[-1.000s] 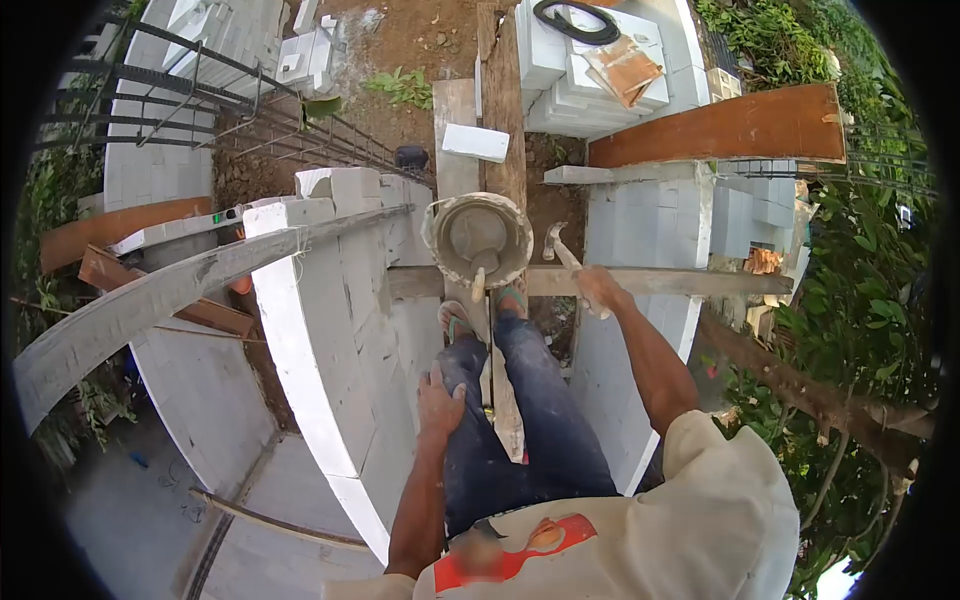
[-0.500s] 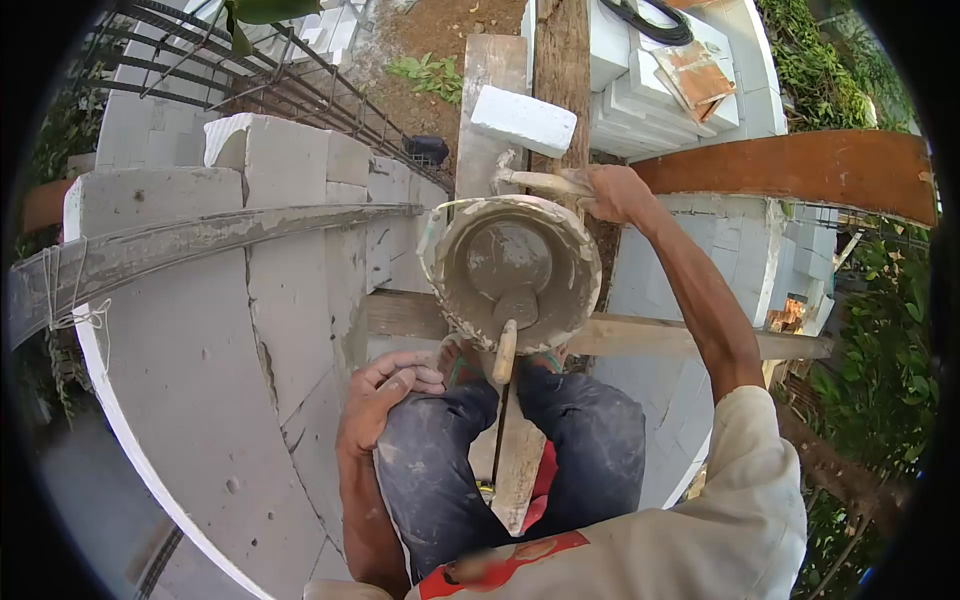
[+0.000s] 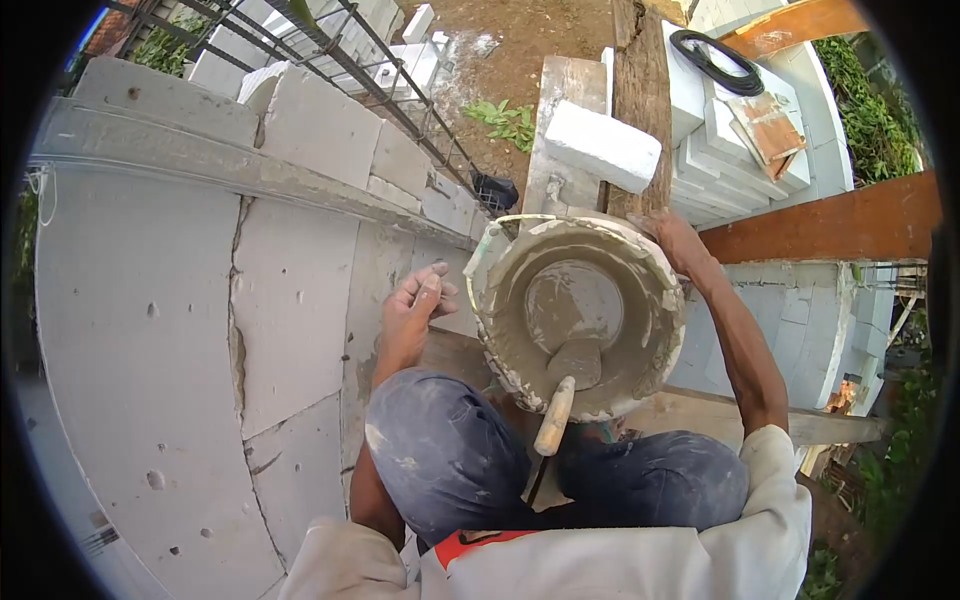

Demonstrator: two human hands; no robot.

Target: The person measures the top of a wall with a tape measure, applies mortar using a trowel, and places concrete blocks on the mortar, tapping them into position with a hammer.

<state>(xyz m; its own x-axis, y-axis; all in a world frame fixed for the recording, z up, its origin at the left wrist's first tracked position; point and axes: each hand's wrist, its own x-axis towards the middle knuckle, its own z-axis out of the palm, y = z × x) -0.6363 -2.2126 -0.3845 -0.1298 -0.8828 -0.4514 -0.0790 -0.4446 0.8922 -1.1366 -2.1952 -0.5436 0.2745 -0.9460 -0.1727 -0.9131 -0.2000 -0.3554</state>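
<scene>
A mortar-crusted bucket [image 3: 655, 372] stands in front of my knees, with wet grey mortar [image 3: 575, 300] inside. A trowel [image 3: 556, 415] leans in it, blade in the mortar and wooden handle over the near rim. My right hand [image 3: 678, 242] is at the bucket's far right side, fingers closed and partly hidden by the rim. They appear to be around the handle end of a hammer, whose head [image 3: 556, 188] shows on the plank behind the bucket. My left hand [image 3: 418, 305] hovers left of the bucket, fingers loosely curled and apart, nothing visible in it.
A white block [image 3: 603, 146] lies on the planks [image 3: 640, 90] beyond the bucket. Left runs a block wall [image 3: 290, 300] with a long straight bar [image 3: 270, 180] along it and rebar [image 3: 380, 85] behind. Stacked blocks [image 3: 715, 150] and a black cable coil [image 3: 715, 62] stand right.
My view has come lower and closer, so the bucket looks larger and further right. My left hand has lifted off my knee. My right hand has come down beside the bucket rim.
</scene>
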